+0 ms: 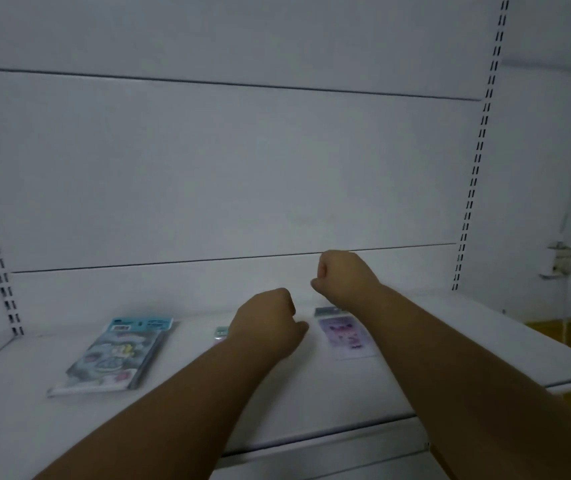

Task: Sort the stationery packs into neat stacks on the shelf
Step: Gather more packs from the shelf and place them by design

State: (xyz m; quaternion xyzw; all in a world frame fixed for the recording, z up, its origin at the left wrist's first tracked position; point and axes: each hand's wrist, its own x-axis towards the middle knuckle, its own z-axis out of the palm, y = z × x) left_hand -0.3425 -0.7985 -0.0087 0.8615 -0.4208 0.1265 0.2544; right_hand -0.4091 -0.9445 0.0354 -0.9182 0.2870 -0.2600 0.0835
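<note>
Above white metal shelf (pixel 311 403) | left hand (pixel 266 323), right hand (pixel 343 275): fingers curled, holding nothing | risk: knuckles nudging purple plastic-wrapped pack (pixel 344 336) askew, away from blue stack (pixel 118 355)

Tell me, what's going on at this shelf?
A person is reaching both arms over a white shelf where stationery packs lie. The left hand and right hand are curled into fists above the shelf and seem to hold nothing. A blue pack lies to the left, a purple pack under the right arm, and a small pack peeks out behind the left hand.
</note>
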